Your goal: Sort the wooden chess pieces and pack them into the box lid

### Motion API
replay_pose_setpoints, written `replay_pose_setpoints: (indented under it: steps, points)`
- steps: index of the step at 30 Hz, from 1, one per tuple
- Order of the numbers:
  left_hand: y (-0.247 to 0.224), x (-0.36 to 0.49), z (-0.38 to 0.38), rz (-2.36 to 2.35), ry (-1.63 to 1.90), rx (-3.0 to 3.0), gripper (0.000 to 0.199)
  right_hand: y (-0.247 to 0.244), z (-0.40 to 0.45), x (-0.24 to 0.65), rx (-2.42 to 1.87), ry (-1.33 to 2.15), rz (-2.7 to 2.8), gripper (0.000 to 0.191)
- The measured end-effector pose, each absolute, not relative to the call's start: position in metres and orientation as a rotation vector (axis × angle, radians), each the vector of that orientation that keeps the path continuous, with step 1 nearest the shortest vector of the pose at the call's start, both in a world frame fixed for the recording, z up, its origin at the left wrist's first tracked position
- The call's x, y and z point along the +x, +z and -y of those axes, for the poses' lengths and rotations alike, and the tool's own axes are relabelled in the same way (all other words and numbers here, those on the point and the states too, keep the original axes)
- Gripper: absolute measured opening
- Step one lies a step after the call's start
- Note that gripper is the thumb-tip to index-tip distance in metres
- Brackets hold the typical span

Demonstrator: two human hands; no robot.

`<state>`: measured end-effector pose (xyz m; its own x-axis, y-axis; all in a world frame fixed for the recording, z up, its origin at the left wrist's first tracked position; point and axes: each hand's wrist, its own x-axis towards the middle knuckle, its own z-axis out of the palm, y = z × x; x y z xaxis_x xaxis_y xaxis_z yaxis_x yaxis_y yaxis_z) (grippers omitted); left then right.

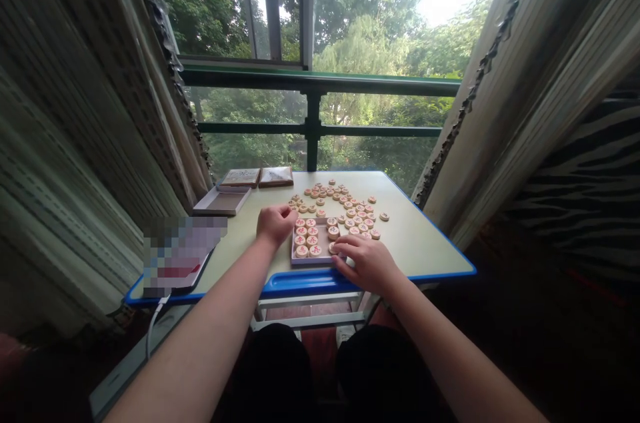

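A shallow open box [319, 261] stands near the table's front edge, with two columns of round wooden pieces with red characters [301, 241] in its left part. Further right in it is a stack of pieces with dark characters [333, 232]. My right hand [367, 263] reaches over the box's right side, its fingertips on a round piece [333, 248] at the lower right. At the box's upper left corner, my left hand [277, 223] is closed, fingers curled; whatever it may hold is hidden. Many loose pieces [351, 213] lie scattered behind and right of the box.
On the pale table [420, 246] with a blue edge, an empty tray [223, 200] and two flat boxes [276, 175] sit at the back left. A tablet-like device [187, 259] with a white cable [153, 326] lies at the left. A green railing [370, 83] stands behind.
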<state>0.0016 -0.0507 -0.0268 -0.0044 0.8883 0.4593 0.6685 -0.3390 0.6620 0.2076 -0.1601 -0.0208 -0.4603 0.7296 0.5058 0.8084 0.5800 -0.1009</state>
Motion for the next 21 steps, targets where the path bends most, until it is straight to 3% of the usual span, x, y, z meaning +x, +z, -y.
replay_pose_setpoints:
  steps: [21]
  points:
    - [-0.0242, 0.0027, 0.0542, -1.525, 1.148, 2.124, 0.014, -0.0182, 0.1578, 0.2091, -1.241, -0.077, 2.292, 0.018]
